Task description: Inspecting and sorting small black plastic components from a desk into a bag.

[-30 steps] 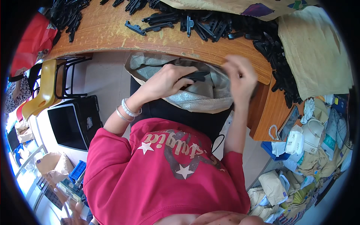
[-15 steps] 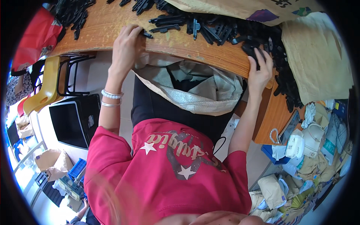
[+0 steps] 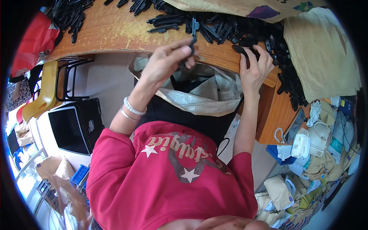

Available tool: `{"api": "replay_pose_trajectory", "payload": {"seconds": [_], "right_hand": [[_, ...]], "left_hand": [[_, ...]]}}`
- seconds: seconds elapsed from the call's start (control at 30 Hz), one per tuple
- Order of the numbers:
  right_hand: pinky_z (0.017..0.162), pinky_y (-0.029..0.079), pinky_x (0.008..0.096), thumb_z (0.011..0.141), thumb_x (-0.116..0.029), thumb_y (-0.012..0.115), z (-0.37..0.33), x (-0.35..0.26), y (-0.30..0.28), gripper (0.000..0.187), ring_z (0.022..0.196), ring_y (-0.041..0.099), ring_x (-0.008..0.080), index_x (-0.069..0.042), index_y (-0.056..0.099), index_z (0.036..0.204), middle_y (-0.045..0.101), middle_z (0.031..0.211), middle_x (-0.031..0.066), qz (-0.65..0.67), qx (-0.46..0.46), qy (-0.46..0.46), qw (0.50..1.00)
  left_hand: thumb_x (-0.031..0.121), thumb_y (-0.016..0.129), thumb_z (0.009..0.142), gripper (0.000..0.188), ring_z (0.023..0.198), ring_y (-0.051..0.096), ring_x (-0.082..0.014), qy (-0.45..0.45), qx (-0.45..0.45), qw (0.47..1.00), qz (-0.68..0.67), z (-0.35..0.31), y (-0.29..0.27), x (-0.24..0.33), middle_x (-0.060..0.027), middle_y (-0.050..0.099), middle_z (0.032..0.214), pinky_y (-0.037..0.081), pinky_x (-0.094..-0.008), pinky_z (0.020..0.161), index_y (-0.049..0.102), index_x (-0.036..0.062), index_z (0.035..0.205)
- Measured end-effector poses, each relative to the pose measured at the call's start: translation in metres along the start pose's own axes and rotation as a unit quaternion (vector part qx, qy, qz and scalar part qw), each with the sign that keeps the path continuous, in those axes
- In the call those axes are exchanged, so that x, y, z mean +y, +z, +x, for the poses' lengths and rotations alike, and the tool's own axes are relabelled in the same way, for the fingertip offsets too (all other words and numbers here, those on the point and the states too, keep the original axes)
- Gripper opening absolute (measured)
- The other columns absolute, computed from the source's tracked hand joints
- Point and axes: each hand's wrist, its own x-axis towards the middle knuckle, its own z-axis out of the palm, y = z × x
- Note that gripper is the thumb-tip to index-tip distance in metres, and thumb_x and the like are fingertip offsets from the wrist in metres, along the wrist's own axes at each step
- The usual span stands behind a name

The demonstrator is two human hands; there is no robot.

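Note:
My left hand (image 3: 165, 63) is raised over the table's front edge, above the opening of a white woven sack (image 3: 199, 107). Its thumb and fingers pinch a small black plastic piece (image 3: 193, 43). At the right end of the table edge, my right hand (image 3: 258, 69) has its fingers curled around a dark, rounded black plastic piece (image 3: 238, 49), partly hidden by the fingers. Beyond that hand lies a dense heap of black plastic parts (image 3: 281, 57). Longer, narrow black parts (image 3: 165, 23) are spread at the far middle. The sack sits open against my lap, with dark contents inside.
The wooden table (image 3: 111, 32) curves across the front. A large brown paper bag (image 3: 322, 53) stands at the right, a red bag (image 3: 32, 46) at the far left. A yellow chair (image 3: 48, 88) and a black box (image 3: 74, 124) are left; bags and clutter (image 3: 318, 165) fill the right.
My left hand has lifted off the table and moved right, over the sack, with a small black piece in it. My right hand has shifted slightly left, its fingers more bent.

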Motion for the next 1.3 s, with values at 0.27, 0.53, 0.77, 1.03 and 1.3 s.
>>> {"api": "replay_pose_trajectory", "payload": {"seconds": [0.27, 0.53, 0.77, 1.03, 1.3], "right_hand": [[0.062, 0.049, 0.0267, 0.078, 0.004, 0.067, -0.005, -0.054, -0.035, 0.022, 0.071, 0.063, 0.0179, 0.0, 0.068, 0.1, 0.066, 0.084, 0.0113, 0.434, -0.129, 0.076, 0.889], [0.057, 0.047, 0.0227, 0.073, 0.002, 0.074, -0.011, -0.065, -0.039, 0.027, 0.064, 0.061, 0.0125, 0.001, 0.067, 0.099, 0.066, 0.083, 0.0079, 0.402, -0.102, 0.143, 0.898], [0.071, 0.048, 0.0299, 0.072, -0.001, 0.073, -0.008, -0.062, -0.04, 0.037, 0.084, 0.063, 0.0201, 0.0, 0.064, 0.108, 0.065, 0.093, 0.0101, 0.44, -0.136, 0.155, 0.874], [0.07, 0.05, 0.0313, 0.079, -0.006, 0.07, -0.009, -0.03, -0.024, 0.019, 0.082, 0.062, 0.0209, 0.0, 0.067, 0.096, 0.064, 0.09, 0.0119, 0.318, -0.071, 0.118, 0.938], [0.062, 0.047, 0.038, 0.084, -0.015, 0.066, 0.006, -0.013, -0.011, 0.024, 0.073, 0.061, 0.0267, 0.0, 0.06, 0.103, 0.056, 0.089, 0.012, 0.006, -0.099, 0.199, 0.975]], "left_hand": [[0.015, 0.052, 0.095, 0.028, 0.071, 0.066, -0.0124, -0.018, -0.05, 0.977, 0.207, 0.015, 0.024, -0.01, -0.0103, 0.067, 0.084, 0.053, -0.024, 0.066, 0.061, -0.0062, 0.112], [0.009, 0.07, 0.076, 0.038, 0.079, 0.06, -0.0414, 0.218, -0.109, 0.856, 0.457, 0.001, 0.028, -0.005, -0.0236, 0.062, 0.088, 0.049, -0.0384, 0.069, 0.059, -0.0019, 0.11], [0.006, 0.067, 0.077, 0.035, 0.076, 0.062, -0.0387, 0.198, -0.136, 0.865, 0.44, 0.002, 0.021, -0.005, -0.0224, 0.064, 0.087, 0.05, -0.0384, 0.066, 0.06, -0.0003, 0.111], [0.017, 0.068, 0.084, 0.027, 0.064, 0.06, -0.0113, 0.093, -0.064, 0.916, 0.384, -0.003, 0.017, 0.001, -0.0112, 0.069, 0.078, 0.049, -0.0282, 0.059, 0.066, 0.0007, 0.105], [0.034, 0.066, 0.087, 0.037, 0.056, 0.056, -0.0078, 0.078, 0.042, 0.974, 0.208, 0.038, -0.009, 0.025, -0.0019, 0.054, 0.062, 0.045, -0.0236, 0.051, 0.052, 0.0034, 0.071]]}}
